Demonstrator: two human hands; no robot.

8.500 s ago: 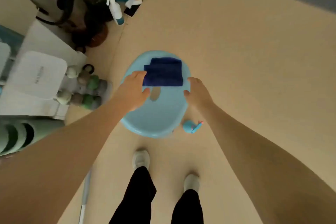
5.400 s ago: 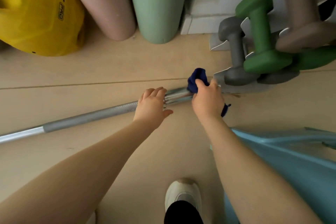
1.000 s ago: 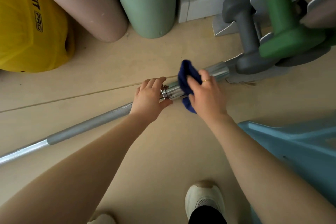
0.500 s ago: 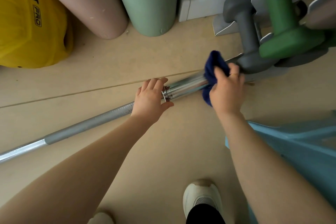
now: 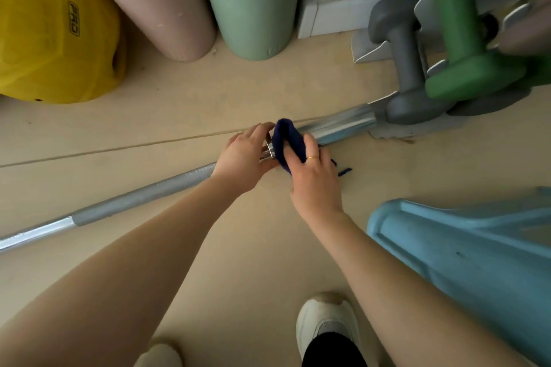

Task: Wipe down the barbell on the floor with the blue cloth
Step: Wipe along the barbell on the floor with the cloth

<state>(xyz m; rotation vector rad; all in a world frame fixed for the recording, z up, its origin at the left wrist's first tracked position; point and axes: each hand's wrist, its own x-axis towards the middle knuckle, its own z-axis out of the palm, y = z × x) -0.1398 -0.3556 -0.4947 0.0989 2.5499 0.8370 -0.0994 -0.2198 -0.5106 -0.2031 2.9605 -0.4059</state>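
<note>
The dark blue folded cloth (image 5: 288,141) is gripped by the right hand (image 5: 313,176), fingers curled over it and pressing it around the long silver metal barbell (image 5: 143,198) lying on the beige floor (image 5: 262,247). A thin gold ring (image 5: 312,158) is worn on one finger of that hand. Just to the left of the cloth, the bar is clasped by the left hand (image 5: 243,158) at its collar, fingers wrapped over the top; the two hands are almost touching. From this grip the bar's chrome sleeve (image 5: 340,126) runs up and to the right, where its end is met by a rack holding grey and green dumbbells (image 5: 447,39). A pale blue plastic stool (image 5: 465,259) is seen below and right of the right forearm. Beyond the hands, a pink foam roller (image 5: 155,0), a green foam roller (image 5: 253,0) and a yellow bag (image 5: 50,27) are standing. Both forearms are stretched forward and down, above a white shoe (image 5: 326,326).
</note>
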